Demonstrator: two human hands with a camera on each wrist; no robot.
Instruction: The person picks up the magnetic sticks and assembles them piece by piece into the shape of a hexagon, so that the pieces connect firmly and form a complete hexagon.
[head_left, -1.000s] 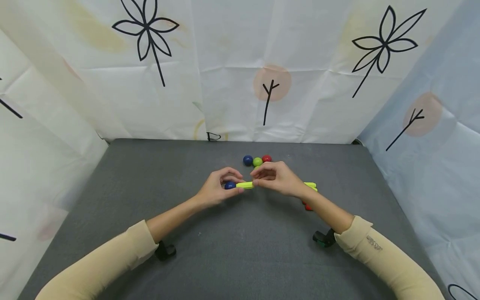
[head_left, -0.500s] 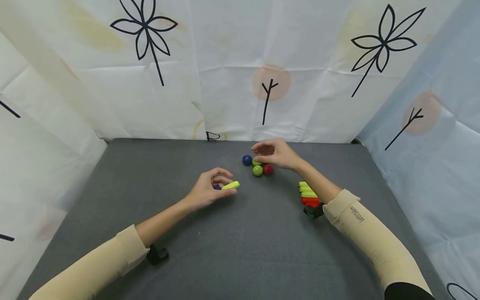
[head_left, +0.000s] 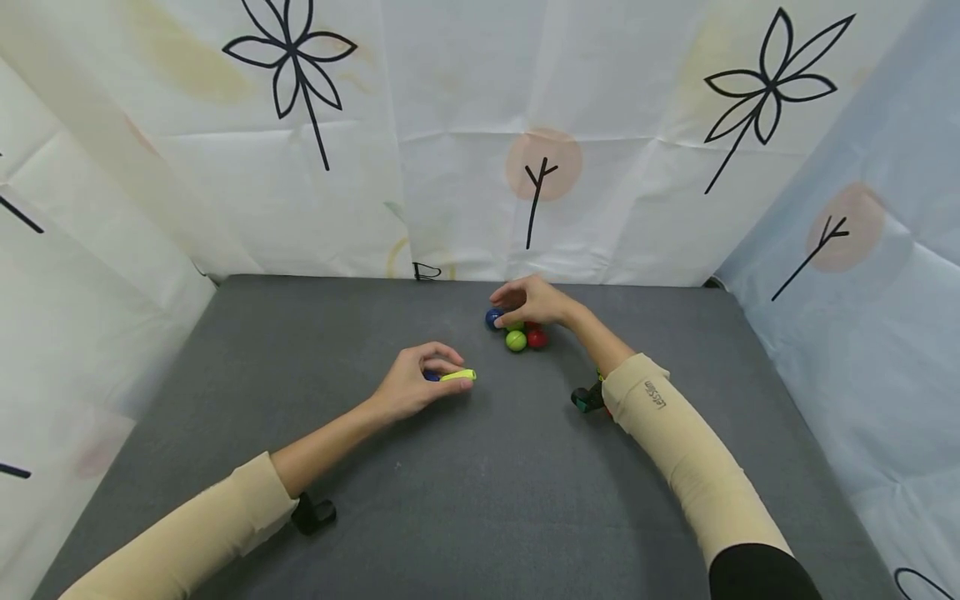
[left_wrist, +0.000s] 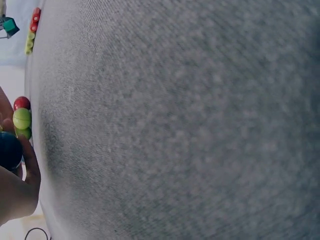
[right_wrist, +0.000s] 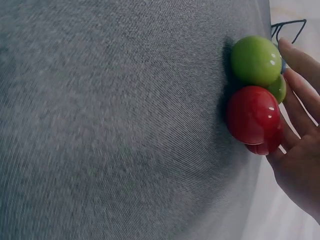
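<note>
White fabric (head_left: 450,100) printed with line-drawn flowers hangs behind a gray tabletop (head_left: 480,500). Left of the head view's centre, the left hand (head_left: 405,379) has its grip clamped on a yellow rod (head_left: 459,375) and dark blue ball (left_wrist: 9,151). Above and right, the right hand (head_left: 536,302) hovers at another blue ball (head_left: 492,319) near a green ball (head_left: 516,341) and red ball (head_left: 536,338); whether its grip has closed, I cannot tell. Balls look light, hard, slippery: pinch opposite sides. Rod seems stiff; hold mid-length.

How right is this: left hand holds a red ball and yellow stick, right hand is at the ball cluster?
The ball in the left hand is blue, not red, per left wrist view. Yellow stick, right hand at ball cluster: correct.
</note>
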